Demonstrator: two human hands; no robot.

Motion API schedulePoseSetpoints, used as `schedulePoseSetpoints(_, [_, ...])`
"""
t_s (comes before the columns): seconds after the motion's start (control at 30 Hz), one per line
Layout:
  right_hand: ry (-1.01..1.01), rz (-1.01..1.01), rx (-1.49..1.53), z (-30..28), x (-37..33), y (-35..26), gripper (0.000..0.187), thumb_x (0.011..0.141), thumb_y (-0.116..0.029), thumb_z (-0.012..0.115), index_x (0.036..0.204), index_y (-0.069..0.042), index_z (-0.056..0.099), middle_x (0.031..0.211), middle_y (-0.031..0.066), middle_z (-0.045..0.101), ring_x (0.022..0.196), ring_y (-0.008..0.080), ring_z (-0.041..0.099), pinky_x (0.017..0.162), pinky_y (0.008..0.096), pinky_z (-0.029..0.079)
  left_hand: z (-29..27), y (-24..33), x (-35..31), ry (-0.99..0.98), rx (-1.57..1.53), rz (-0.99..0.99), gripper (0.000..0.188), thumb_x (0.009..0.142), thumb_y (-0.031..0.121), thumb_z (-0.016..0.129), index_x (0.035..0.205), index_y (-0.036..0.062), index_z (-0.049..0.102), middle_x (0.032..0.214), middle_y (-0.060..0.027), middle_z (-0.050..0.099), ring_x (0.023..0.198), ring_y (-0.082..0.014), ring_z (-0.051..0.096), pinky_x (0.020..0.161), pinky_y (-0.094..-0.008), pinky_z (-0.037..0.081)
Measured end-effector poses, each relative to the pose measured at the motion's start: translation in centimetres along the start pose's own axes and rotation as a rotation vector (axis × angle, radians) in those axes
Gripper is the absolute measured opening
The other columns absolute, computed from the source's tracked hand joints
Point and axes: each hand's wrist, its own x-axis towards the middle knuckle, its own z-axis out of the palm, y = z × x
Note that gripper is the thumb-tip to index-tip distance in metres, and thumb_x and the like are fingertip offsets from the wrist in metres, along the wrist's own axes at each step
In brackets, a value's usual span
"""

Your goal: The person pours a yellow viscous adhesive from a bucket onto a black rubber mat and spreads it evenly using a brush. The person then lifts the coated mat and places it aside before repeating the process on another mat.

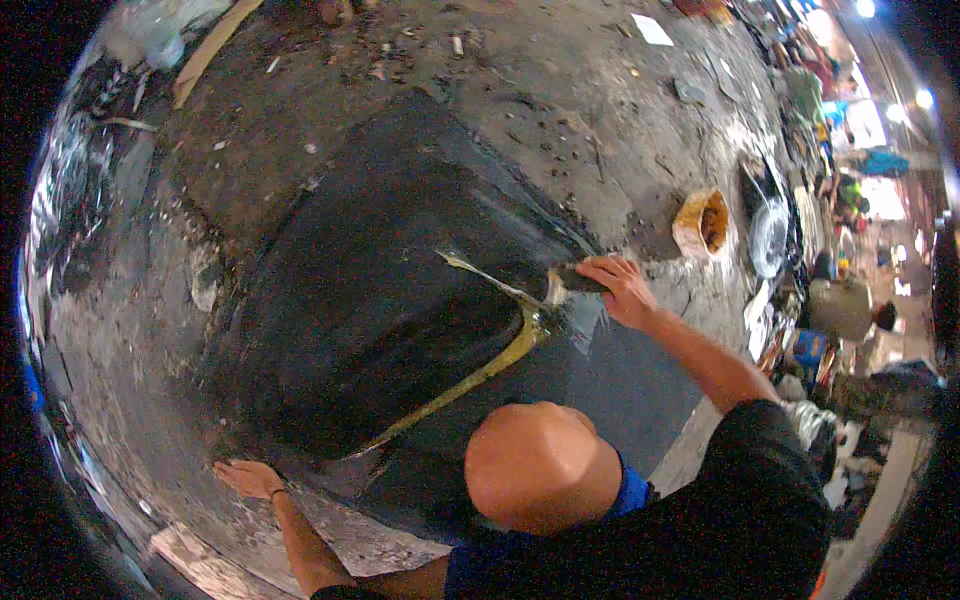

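Observation:
A large black sheet, its material unclear, lies spread on the floor. My right hand is closed round the dark handle of a brush. Its pale bristles touch the sheet near the right end of a thick, shiny yellow streak. This streak bends there, and a thinner wet line runs up and left from it. Down at the lower left, my left hand lies flat with fingers stretched out at the sheet's near edge. Nothing shows in it.
Beyond the brush, a cut yellowish container with brown-yellow contents stands on the dirty concrete floor. A white scrap and small debris lie farther off. Clear plastic lines the left side. Clutter, a clear dish and people fill the right.

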Motion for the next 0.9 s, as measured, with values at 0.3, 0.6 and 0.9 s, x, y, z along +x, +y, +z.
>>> schedulePoseSetpoints(0.3, [0.216,0.984,0.37,5.1,-9.0,-5.1,0.029,0.085,-0.017,0.053,0.11,-0.002,0.054,0.096,0.0197,0.06,0.096,0.038,0.058,0.082,0.0482,0.044,-1.8,0.9,-1.0,0.144,-0.491,-0.117,0.052,0.099,0.034,0.023,0.14,0.0028,0.032,0.145,-0.0153,0.032,0.134,-0.0314,0.028,0.109,-0.0453,0.024])
schedulePoseSetpoints(0.6, [0.313,1.148,0.171,7.7,1.9,-5.0,0.037,0.085,-0.034,0.053,0.096,0.001,0.054,0.09,0.0251,0.062,0.087,0.0439,0.059,0.078,0.0529,0.046,-2.0,0.5,-0.5,0.165,-0.543,-0.208,0.05,0.098,0.033,0.028,0.14,0.0062,0.035,0.145,-0.0126,0.033,0.133,-0.0294,0.031,0.108,-0.0449,0.026])
schedulePoseSetpoints(0.9, [0.313,0.887,0.354,2.6,24.9,-9.7,0.042,0.083,-0.033,0.051,0.096,0.006,0.057,0.099,0.0295,0.06,0.098,0.0458,0.056,0.084,0.0508,0.044,-3.7,1.2,-0.8,0.144,-0.508,-0.223,0.048,0.098,0.03,0.03,0.138,0.0054,0.037,0.143,-0.0117,0.036,0.132,-0.0287,0.034,0.107,-0.0444,0.028])
